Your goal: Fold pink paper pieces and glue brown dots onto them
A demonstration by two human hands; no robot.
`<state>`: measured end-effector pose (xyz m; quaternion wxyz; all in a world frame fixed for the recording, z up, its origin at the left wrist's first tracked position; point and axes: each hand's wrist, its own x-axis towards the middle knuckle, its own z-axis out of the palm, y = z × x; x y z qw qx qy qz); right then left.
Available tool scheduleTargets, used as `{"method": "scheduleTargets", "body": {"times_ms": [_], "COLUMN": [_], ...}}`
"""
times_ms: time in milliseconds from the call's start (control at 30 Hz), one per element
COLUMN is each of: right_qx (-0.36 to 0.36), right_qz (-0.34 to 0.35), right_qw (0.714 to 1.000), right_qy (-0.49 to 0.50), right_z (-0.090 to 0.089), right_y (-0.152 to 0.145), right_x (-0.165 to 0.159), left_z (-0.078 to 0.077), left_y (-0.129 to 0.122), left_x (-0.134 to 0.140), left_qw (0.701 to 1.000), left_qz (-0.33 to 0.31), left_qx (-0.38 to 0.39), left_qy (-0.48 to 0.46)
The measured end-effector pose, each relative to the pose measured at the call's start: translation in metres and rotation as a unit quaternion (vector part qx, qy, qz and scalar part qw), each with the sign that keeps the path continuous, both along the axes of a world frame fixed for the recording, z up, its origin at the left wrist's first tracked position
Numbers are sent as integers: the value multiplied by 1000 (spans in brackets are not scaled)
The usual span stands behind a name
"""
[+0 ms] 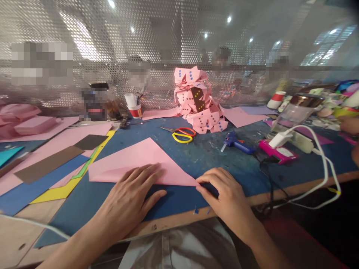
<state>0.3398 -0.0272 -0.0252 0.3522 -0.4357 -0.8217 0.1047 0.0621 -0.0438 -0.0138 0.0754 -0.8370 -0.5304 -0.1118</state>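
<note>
A pink sheet of paper (146,155), folded over, lies on the blue table mat (92,209) in front of me. My left hand (137,190) rests flat on it near the lower edge, fingers stretched out. At the pointed right corner, my right hand (224,186) pinches the paper between thumb and index finger. Beyond the sheet are scissors (183,135) with one red and one yellow handle loop. A blue hot glue gun (237,144) lies to their right.
Coloured paper strips (50,164) are spread on the left. Behind stands a pink folded-paper construction (196,99). A magenta power block (277,152) with a white cable sits on the right, near a clear jar (294,110). Paper cups (134,106) stand farther back. Another person's hand (349,125) shows at the right edge.
</note>
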Motion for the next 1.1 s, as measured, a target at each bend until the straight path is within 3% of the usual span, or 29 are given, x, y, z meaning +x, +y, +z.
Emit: {"method": "scheduleTargets", "body": {"times_ms": [300,1100], "right_qx": [0,19], "right_qz": [-30,-11], "right_qw": [999,1000], "right_qy": [26,-4], "right_z": [5,-2], "right_y": [-2,1], "right_x": [0,-1], "left_z": [0,3], "left_y": [1,-1], "left_x": [-1,3], "left_qw": [1000,1000], "left_qz": [-13,5], "left_qx": [13,-7], "left_qy": [0,-16]}}
